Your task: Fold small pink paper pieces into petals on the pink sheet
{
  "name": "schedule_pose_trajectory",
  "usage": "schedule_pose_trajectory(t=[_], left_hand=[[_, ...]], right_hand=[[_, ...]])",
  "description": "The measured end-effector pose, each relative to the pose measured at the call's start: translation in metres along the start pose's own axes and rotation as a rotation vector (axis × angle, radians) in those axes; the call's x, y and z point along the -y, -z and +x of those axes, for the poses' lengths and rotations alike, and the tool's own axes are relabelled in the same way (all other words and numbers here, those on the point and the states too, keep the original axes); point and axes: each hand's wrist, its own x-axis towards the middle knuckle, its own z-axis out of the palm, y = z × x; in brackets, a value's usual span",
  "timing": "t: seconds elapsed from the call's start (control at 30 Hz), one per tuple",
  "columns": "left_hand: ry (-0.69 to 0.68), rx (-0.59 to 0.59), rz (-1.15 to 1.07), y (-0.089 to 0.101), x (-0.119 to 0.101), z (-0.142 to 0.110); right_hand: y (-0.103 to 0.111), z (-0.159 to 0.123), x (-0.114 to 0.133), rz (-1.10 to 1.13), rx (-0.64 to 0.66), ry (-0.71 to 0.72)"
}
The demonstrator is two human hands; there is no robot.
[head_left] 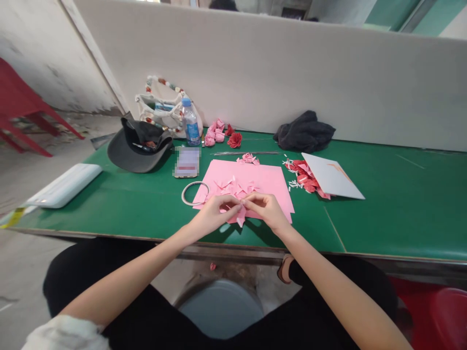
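A long green surface (401,209) is laid with craft things: a sheet of pink paper (262,182) lies near the middle, a wire ring (193,193) just beside its left edge, and a white card (330,175) is propped on red paper scraps (301,176) to the right. Along the back are set a cap (136,148), a phone (187,162) (blurred), a water bottle (191,124), a beaded bag (156,104), pink paper flowers (214,132), a red paper flower (234,140), thin wires (248,153) and a dark cloth (304,132) — a flat white case (63,185) is left at the end.
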Motion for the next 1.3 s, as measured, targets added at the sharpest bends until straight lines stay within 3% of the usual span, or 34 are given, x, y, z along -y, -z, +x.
schedule_pose_trajectory(t=[0.3,0.5,0.77,1.1,1.3], left_hand=[[-0.028,-0.056,0.039,-0.002,0.006,0.001],[-0.039,-0.071,0.051,-0.001,0.008,0.000],[-0.026,-0.078,0.055,-0.001,0.006,-0.001],[0.052,-0.052,-0.074,0.000,0.005,0.001],[0.066,-0.042,-0.110,-0.001,0.003,0.001]], right_hand=[[-0.004,0.000,0.001,-0.013,-0.050,0.049],[-0.003,0.001,0.000,0.016,-0.040,-0.008],[-0.003,0.001,0.002,-0.071,-0.038,0.069],[-0.005,-0.002,0.009,-0.370,-0.055,0.289],[-0.002,-0.002,0.008,-0.309,-0.048,0.231]])
